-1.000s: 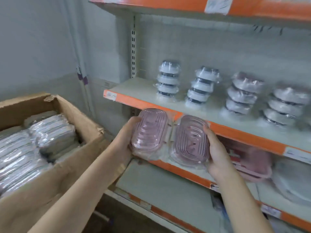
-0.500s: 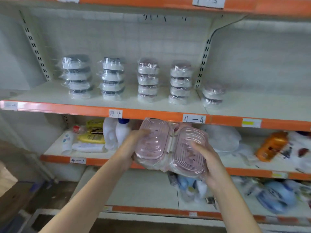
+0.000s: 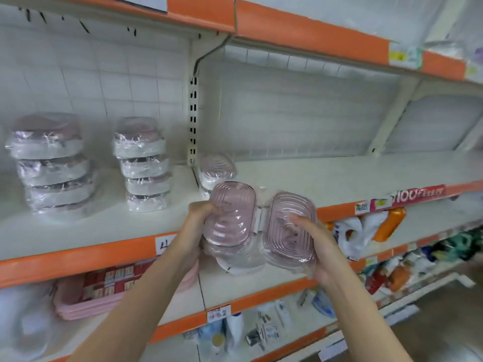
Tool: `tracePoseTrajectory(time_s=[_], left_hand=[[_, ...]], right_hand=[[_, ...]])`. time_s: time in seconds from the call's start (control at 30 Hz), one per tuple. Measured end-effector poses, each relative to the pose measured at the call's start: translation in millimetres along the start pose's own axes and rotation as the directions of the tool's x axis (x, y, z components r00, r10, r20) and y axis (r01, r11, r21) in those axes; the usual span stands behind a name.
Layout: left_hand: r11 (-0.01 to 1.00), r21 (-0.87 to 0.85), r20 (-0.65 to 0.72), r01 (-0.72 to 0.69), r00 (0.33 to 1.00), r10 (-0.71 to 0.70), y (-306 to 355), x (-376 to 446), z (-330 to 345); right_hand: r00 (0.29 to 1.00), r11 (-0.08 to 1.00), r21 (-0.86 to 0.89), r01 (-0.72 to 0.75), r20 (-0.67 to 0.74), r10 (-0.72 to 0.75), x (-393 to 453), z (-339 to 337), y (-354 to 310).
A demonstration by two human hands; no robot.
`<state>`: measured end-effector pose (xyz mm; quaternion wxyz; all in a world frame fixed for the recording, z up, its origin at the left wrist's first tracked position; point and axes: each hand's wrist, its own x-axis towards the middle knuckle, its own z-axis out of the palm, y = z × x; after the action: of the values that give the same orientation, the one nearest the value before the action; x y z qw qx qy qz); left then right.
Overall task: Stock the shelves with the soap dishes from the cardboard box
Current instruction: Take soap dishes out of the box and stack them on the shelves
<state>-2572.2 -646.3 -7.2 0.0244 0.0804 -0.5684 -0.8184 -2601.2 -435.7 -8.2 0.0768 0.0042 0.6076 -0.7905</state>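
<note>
Head-camera view is looking down two bare forearms reaching toward orange-edged shelving; the left hand [image 3: 201, 215] is gripping a translucent pink ribbed oval soap dish in clear plastic wrap [image 3: 230, 218], fingers curled tight around its left edge; the right hand [image 3: 317, 246] is clasping a second wrapped pink ribbed soap dish [image 3: 287, 228], thumb lying across its face and fingers closed behind it; the two dishes are sitting side by side, just about touching, in front of the orange lip of the white middle shelf [image 3: 339, 178]. Behind them on that shelf, a short stack of wrapped pink-and-white soap dishes [image 3: 217, 171] is standing beside the perforated upright post [image 3: 193, 118], its lower part hidden by the held dishes; further left, a four-high stack of wrapped dishes [image 3: 143, 163] and a wider four-high stack [image 3: 52, 163] are standing well apart. Below, a pink plastic tray holding red-and-white packets [image 3: 104, 286] is lying on the lower shelf, partly covered by the left forearm; bottles and pouches [image 3: 366, 228] at the right are blurring too much to identify; the cardboard box is lying out of view.
</note>
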Motion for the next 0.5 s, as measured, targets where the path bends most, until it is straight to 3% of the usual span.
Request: tracePoseTrajectory(time_s=[0.17,0.27,0.43,0.5], left_hand=[[0.993,-0.118,-0.079,0.011,0.997,-0.021,3.9,46.9,-12.7],[0.987,-0.15,-0.15,-0.065,0.988,0.043,15.5,58.1,-16.4],[0.965,-0.085,-0.31,-0.247,0.927,0.21,46.3,98.1,-6.6],[0.967,-0.02,-0.35,-0.253,0.908,0.231,57.5,119.1,0.9]], right_hand=[[0.997,0.998,0.021,-0.066,0.04,0.066,48.1,8.9,-2.4],[0.992,0.996,0.021,-0.09,0.089,0.088,71.7,14.3,-2.1],[0.988,0.988,0.113,-0.104,0.129,0.089,115.8,24.6,-13.9],[0.986,0.985,0.149,-0.087,0.153,0.064,133.3,30.5,-24.9]])
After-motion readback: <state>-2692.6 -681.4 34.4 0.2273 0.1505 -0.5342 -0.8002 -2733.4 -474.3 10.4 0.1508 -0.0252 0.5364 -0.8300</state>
